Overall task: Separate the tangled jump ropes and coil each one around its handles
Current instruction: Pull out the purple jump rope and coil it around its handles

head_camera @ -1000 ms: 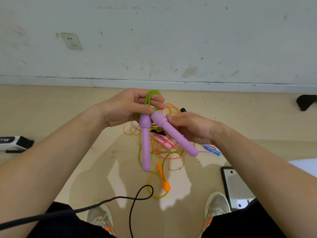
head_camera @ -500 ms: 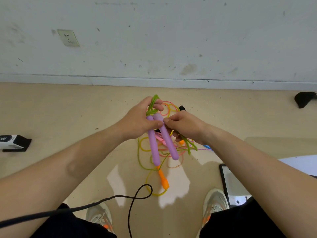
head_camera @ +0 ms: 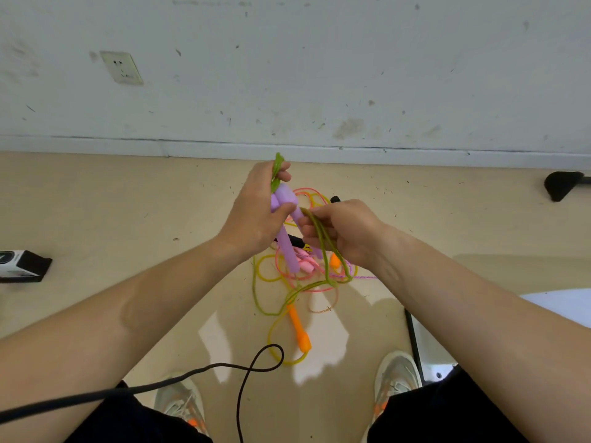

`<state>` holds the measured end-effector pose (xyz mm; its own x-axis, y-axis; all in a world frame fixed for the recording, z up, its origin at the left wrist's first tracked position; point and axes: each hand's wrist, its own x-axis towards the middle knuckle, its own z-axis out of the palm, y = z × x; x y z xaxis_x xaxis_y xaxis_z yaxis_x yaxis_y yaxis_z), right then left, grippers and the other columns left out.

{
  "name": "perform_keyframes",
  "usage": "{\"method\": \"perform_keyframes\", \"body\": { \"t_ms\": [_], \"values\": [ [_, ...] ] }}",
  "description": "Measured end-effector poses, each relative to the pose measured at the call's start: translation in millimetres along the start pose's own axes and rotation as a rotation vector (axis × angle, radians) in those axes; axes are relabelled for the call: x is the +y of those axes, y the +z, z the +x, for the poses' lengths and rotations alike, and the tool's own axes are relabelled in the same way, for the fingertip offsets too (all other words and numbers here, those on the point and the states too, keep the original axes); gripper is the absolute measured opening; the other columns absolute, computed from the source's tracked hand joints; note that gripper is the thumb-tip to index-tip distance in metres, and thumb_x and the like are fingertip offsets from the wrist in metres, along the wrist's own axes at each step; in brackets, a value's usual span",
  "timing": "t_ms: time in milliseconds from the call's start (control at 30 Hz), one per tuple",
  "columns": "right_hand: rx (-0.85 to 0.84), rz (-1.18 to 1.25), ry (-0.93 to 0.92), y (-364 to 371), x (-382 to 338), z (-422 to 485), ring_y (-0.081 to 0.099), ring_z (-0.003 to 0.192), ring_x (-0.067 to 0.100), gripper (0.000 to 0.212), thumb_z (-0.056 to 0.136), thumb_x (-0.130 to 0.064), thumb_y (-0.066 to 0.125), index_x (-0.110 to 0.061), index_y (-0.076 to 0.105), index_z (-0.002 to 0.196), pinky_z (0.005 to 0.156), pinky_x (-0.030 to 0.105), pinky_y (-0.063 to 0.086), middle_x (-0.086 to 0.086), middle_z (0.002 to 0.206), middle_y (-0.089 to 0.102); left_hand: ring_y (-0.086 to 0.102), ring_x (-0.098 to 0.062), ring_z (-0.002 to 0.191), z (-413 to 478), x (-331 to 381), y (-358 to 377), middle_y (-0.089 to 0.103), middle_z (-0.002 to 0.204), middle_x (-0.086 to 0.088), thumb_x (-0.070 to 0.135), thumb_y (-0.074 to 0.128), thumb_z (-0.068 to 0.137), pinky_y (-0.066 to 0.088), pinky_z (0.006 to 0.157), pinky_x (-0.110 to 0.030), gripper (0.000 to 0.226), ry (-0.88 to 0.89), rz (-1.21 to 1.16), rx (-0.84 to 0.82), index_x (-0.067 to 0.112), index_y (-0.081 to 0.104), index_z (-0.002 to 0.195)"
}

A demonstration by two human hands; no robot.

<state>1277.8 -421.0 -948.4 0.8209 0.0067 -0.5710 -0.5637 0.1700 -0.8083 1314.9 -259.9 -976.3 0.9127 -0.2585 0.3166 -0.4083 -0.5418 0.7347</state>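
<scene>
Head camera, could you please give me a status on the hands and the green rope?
Left hand grips both purple handles together. Right hand pinches green rope strands, coil unfinished. Rope trails down into tangled pile on floor.

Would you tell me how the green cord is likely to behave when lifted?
Probably floppy: the green cord droops in loose strands from the right hand. Likely light, since a pinch holds it. It may snag, trailing into the tangled ropes below.
</scene>
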Motion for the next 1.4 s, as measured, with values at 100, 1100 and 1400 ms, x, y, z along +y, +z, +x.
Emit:
{"method": "perform_keyframes", "body": {
  "t_ms": [100,1100,1400],
  "values": [
    [0.003,0.14,-0.017,5,5,-4,0.067,0.069,0.018,0.021,0.098,-0.004,0.055,-0.001,0.069,0.082,0.077,0.031,0.058,0.011,0.083,0.07,0.048,-0.003,0.109,-6,1,10,0.05,0.122,0.002,0.006,0.072,0.085,0.037,0.088,-0.008,0.059,-0.064,0.014,0.083,0.012,0.045,0.137],
    [0.093,-0.136,-0.347,44,29,-11,0.06,0.052,0.016,0.015,0.104,-0.015,0.042,-0.017,0.049,0.118,0.065,0.038,0.055,0.009,0.077,0.065,0.055,-0.011,0.112,8,18,13,0.056,0.123,0.002,0.007,0.066,0.089,0.042,0.099,-0.022,0.05,-0.464,-0.298,0.425,0.012,0.045,0.134],
    [0.133,-0.428,-0.639,40,36,-4,0.065,0.068,0.01,0.008,0.102,-0.013,0.048,-0.021,0.047,0.103,0.062,0.028,0.051,-0.006,0.076,0.067,0.062,-0.019,0.104,14,22,16,0.051,0.117,0.006,0.03,0.082,0.08,0.054,0.086,-0.042,0.063,-0.782,-0.689,0.368,0.016,0.04,0.125]
  ]
}}
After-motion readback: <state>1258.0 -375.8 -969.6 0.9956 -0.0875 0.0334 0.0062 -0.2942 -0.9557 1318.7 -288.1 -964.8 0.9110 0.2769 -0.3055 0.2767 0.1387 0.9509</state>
